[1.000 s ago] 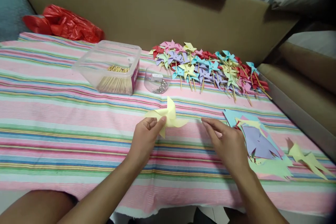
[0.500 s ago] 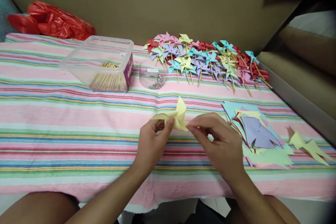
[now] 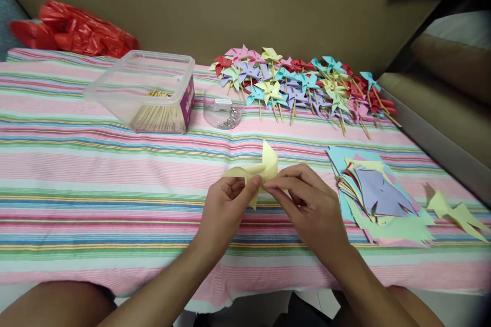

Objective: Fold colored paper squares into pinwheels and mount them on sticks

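A pale yellow paper pinwheel (image 3: 269,159), its blades partly folded inward, is held above the striped cloth. My left hand (image 3: 229,207) pinches it from the left, with the thumb pressed near its middle. From the right, my right hand (image 3: 309,202) has thumb and forefinger closed at the pinwheel's centre, on a folded blade tip as far as I can make out. The fingers hide part of the centre. To the right lies a stack of cut coloured paper (image 3: 383,194), a purple sheet on top. Beyond it rests a loose yellow cut sheet (image 3: 456,214).
Finished pinwheels on sticks (image 3: 299,87) are heaped at the back. A clear plastic box (image 3: 146,76) holds wooden sticks. Beside it stands a clear round dish (image 3: 220,117) with small metal pieces and a white block. A red plastic bag (image 3: 80,30) lies at the back left.
My right hand has moved left, bringing its pinched fingertips from the pinwheel's right edge to its centre. The right-hand blade has folded inward.
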`<state>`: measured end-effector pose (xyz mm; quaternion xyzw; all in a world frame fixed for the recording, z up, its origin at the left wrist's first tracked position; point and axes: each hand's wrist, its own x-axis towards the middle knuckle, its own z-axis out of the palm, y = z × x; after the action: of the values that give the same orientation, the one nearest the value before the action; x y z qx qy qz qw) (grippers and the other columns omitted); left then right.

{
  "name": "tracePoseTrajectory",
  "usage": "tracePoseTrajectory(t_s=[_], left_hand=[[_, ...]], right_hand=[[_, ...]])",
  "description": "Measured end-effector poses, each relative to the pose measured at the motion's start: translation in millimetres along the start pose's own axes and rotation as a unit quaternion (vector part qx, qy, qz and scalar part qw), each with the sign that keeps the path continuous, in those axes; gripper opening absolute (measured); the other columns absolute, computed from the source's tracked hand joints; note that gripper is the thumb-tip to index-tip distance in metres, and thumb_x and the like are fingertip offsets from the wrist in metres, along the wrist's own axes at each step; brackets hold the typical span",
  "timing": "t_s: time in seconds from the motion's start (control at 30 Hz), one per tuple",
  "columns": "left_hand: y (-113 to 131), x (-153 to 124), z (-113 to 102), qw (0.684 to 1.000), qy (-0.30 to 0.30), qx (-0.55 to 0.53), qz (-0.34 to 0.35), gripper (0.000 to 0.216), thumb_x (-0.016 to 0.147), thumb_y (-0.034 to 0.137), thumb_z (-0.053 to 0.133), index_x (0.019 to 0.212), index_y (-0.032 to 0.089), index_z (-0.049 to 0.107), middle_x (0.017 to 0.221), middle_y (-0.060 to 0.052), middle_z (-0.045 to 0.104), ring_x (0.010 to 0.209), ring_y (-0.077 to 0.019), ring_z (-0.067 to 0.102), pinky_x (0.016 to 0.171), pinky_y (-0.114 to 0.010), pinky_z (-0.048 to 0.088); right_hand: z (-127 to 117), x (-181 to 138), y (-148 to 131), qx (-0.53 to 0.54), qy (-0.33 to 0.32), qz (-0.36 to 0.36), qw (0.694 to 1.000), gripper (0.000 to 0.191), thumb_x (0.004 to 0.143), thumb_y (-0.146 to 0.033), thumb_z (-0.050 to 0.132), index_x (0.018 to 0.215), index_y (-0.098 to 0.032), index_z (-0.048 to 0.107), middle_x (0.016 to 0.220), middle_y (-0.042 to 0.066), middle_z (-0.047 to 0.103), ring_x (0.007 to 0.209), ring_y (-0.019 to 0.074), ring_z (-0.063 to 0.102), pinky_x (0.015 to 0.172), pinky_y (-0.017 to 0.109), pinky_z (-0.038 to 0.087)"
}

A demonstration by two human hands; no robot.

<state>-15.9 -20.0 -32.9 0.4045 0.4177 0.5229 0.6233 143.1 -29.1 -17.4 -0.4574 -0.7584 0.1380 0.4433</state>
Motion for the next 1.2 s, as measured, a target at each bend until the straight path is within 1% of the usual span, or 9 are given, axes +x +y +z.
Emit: tracePoseTrajectory(t_s=[0.13,0.27,0.47,0.6,0.67,0.73,0.93,1.1,1.2], left_hand=[[-3.1,0.6,-1.6,1.000,-0.018,0.004,0.018,0.018,0.087,0.037,0.073,0.088,0.019,0.075,0.077,-0.001,0.067,0.076,-0.0146,0.061,0.070,-0.024,0.047],[-5.5,0.1,-2.5,0.999,-0.023,0.019,0.039,0.017,0.089,0.035,0.072,0.093,0.019,0.075,0.081,-0.002,0.070,0.082,-0.0162,0.065,0.074,-0.026,0.049],[-8.3,0.2,-2.6,0.997,-0.040,-0.002,0.070,0.016,0.090,0.030,0.072,0.102,0.021,0.077,0.097,-0.004,0.074,0.092,-0.0166,0.067,0.079,-0.026,0.051],[-10.9,0.1,-2.8,0.996,-0.039,-0.007,0.080,0.012,0.090,0.028,0.072,0.097,0.020,0.077,0.093,-0.003,0.073,0.092,-0.0169,0.068,0.081,-0.026,0.052],[-11.7,-0.6,-3.1,0.996,-0.040,0.001,0.081,0.014,0.091,0.029,0.071,0.100,0.020,0.077,0.097,-0.005,0.073,0.096,-0.0181,0.068,0.084,-0.028,0.053],[-12.3,-1.4,-3.4,0.996,-0.043,0.014,0.081,0.015,0.092,0.030,0.069,0.101,0.020,0.076,0.101,-0.006,0.073,0.097,-0.0184,0.068,0.085,-0.028,0.052],[-14.2,-3.2,-4.4,0.995,-0.053,0.040,0.076,0.015,0.093,0.032,0.068,0.099,0.021,0.076,0.096,-0.005,0.071,0.092,-0.0176,0.066,0.082,-0.028,0.052],[-15.6,-3.9,-4.7,0.992,-0.073,0.055,0.083,0.018,0.092,0.032,0.069,0.106,0.022,0.074,0.096,-0.005,0.070,0.096,-0.0207,0.067,0.083,-0.031,0.053],[-16.2,-3.7,-4.4,0.992,-0.070,0.066,0.082,0.019,0.093,0.033,0.068,0.107,0.022,0.074,0.095,-0.005,0.070,0.096,-0.0212,0.067,0.083,-0.031,0.053]], right_hand=[[0.0,-0.6,2.2,0.009,-0.009,0.026,1.000,0.014,0.094,-0.012,0.063,0.095,-0.021,0.073,0.094,0.002,0.052,0.067,0.0096,0.051,0.058,0.027,0.044],[-1.7,-0.5,3.7,0.020,-0.025,0.043,0.999,0.013,0.095,-0.014,0.062,0.095,-0.022,0.072,0.092,0.001,0.046,0.069,0.0099,0.048,0.057,0.027,0.040],[-3.8,1.0,2.9,0.053,-0.031,0.072,0.995,0.014,0.095,-0.014,0.064,0.094,-0.024,0.074,0.091,0.000,0.045,0.066,0.0093,0.044,0.052,0.025,0.037],[-5.1,2.6,1.2,0.076,-0.034,0.107,0.991,0.012,0.094,-0.017,0.066,0.091,-0.025,0.075,0.091,-0.001,0.045,0.058,0.0069,0.040,0.050,0.025,0.037],[-6.0,3.4,0.9,0.089,-0.038,0.122,0.988,0.011,0.093,-0.018,0.067,0.091,-0.026,0.075,0.091,-0.001,0.046,0.057,0.0065,0.039,0.051,0.025,0.037],[-7.2,3.8,1.2,0.104,-0.044,0.141,0.984,0.010,0.092,-0.020,0.068,0.090,-0.025,0.075,0.093,-0.001,0.047,0.057,0.0064,0.039,0.052,0.026,0.038],[-10.5,3.7,5.3,0.152,-0.061,0.217,0.962,0.004,0.089,-0.028,0.072,0.087,-0.027,0.075,0.100,0.000,0.049,0.059,0.0070,0.040,0.053,0.027,0.036],[-12.9,4.3,8.1,0.185,-0.079,0.253,0.946,0.006,0.088,-0.032,0.072,0.087,-0.027,0.074,0.103,0.001,0.053,0.064,0.0087,0.043,0.054,0.028,0.034],[-14.1,4.1,9.6,0.198,-0.083,0.265,0.940,0.007,0.087,-0.032,0.073,0.087,-0.025,0.074,0.105,0.001,0.055,0.063,0.0085,0.043,0.054,0.029,0.032]])
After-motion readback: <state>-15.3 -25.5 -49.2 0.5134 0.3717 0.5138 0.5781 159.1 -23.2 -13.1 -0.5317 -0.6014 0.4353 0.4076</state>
